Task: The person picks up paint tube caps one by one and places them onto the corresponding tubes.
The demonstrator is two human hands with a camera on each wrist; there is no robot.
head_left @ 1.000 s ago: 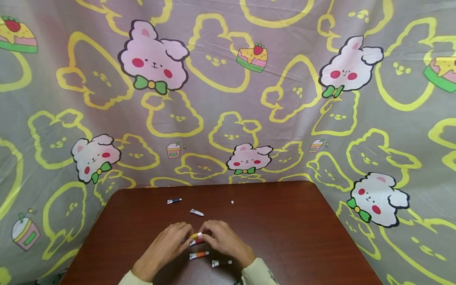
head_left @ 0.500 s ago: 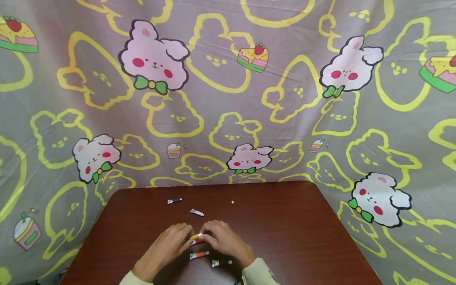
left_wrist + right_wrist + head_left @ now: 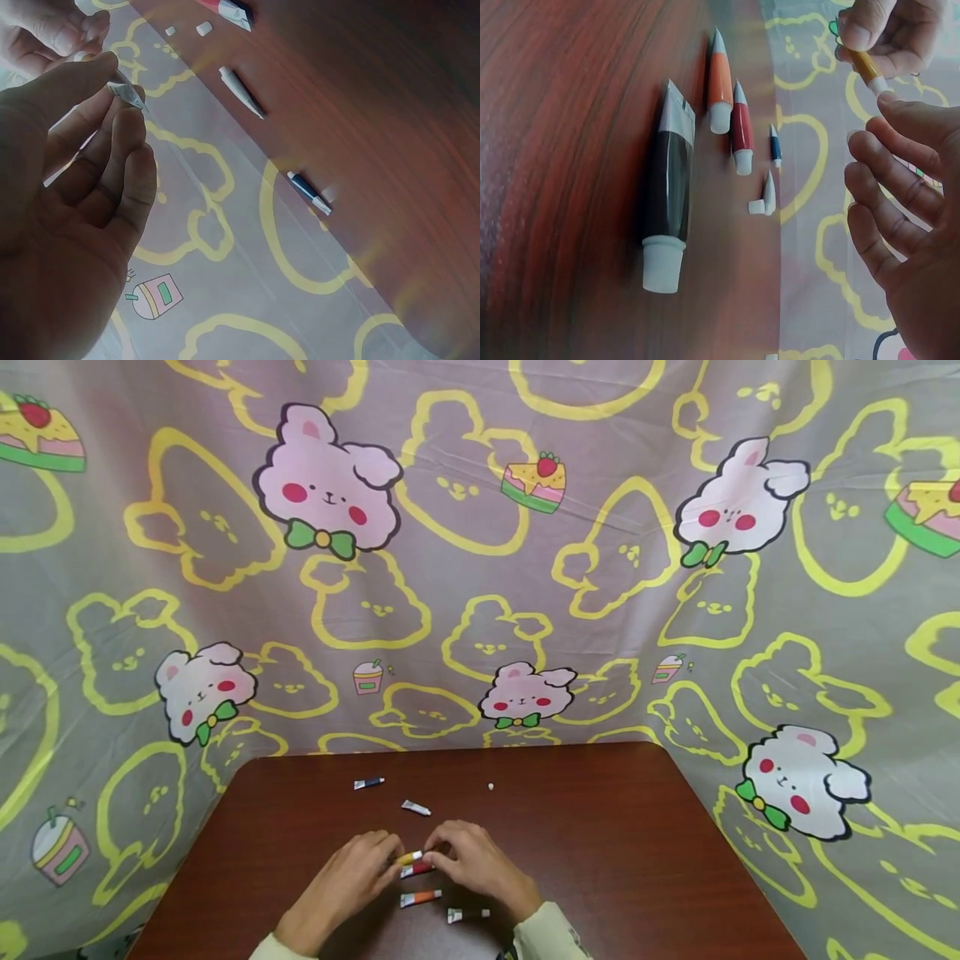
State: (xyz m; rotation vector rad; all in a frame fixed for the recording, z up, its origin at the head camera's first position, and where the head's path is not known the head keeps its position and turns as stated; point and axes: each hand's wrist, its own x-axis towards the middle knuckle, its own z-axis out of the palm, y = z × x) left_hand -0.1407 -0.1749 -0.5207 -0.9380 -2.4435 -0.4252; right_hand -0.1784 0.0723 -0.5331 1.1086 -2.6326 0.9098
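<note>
On the left, the left hand point(image 3: 356, 870) pinches the yellow tube point(image 3: 865, 66) at its silvery tail, up off the desk point(image 3: 615, 843), well short of the back edge. Past it, the blue tube point(image 3: 369, 783) lies towards the back left corner. The yellow one looks light, and I'd expect a soft, squeezable body: easy on the middle, firm on that flat tail or the stiffer-looking cap point(image 3: 878, 86), whose smooth sides could slip. Underneath lies the red tube point(image 3: 741, 124), and farther from the back edge, the orange tube point(image 3: 720, 79). Now the right hand point(image 3: 480, 864): fingers loosely bent, thumb tip right by the cap, no grip on it that I can make out. Rightward, the black tube point(image 3: 676, 180) lies flat.
</note>
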